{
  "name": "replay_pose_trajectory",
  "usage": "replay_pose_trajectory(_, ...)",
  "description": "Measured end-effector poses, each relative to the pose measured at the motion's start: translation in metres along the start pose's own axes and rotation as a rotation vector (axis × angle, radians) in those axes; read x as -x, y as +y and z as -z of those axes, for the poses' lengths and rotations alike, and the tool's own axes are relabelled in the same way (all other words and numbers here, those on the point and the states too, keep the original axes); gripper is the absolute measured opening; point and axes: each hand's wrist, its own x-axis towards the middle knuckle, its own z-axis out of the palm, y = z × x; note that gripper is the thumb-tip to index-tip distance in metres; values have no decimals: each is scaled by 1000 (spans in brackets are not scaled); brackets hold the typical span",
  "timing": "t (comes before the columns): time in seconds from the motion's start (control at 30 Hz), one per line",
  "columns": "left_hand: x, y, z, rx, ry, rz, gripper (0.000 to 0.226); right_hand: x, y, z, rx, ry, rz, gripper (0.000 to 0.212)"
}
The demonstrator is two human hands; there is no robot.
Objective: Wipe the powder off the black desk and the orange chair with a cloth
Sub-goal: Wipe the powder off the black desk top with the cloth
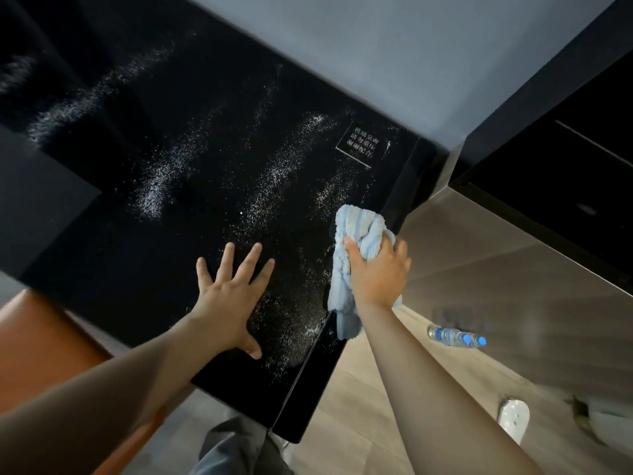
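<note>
Left hand (233, 299) flat, fingers spread, on the powdered black surface (137, 241). Right hand (376, 269) grips a blue cloth (356, 224). Capped bottle (455, 335) lies on the floor (359, 423); contents indiscernible.

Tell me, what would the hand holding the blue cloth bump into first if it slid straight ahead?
Most likely powder: the right hand, gripping the blue cloth on the black desk, points toward a sprinkled patch just ahead. Farther along sits the small printed sign, though that is less sure.
</note>
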Motion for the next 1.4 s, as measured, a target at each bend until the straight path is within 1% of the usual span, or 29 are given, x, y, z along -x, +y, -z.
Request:
replay_pose_trajectory(0.1, -1, -3, -2, 67, -10, -2, 150, 9, 2, 1, -6, -3, 8, 70)
replay_pose_trajectory(0.6, -2, 1, -1, 77, 25, 34, 152, 44, 10, 0, -26, -12, 38, 69)
replay_pose_trajectory(0.73, 0, 2, 0, 86, 25, 23, 150, 56, 12, 0, -44, -20, 23, 69)
replay_pose_trajectory(0.93, -1, 0, 1, 84, 10, 2, 149, 87, 14, -2, -57, 14, -5, 66)
replay_pose_trajectory(1.17, 2, -2, -2, 69, 60, -34, 148, 128, 13, -4, -80, 57, -51, 67)
replay_pose_trajectory(1.4, 1, -2, -3, 32, 73, -26, 150, 172, 17, -3, -98, 34, -107, 68)
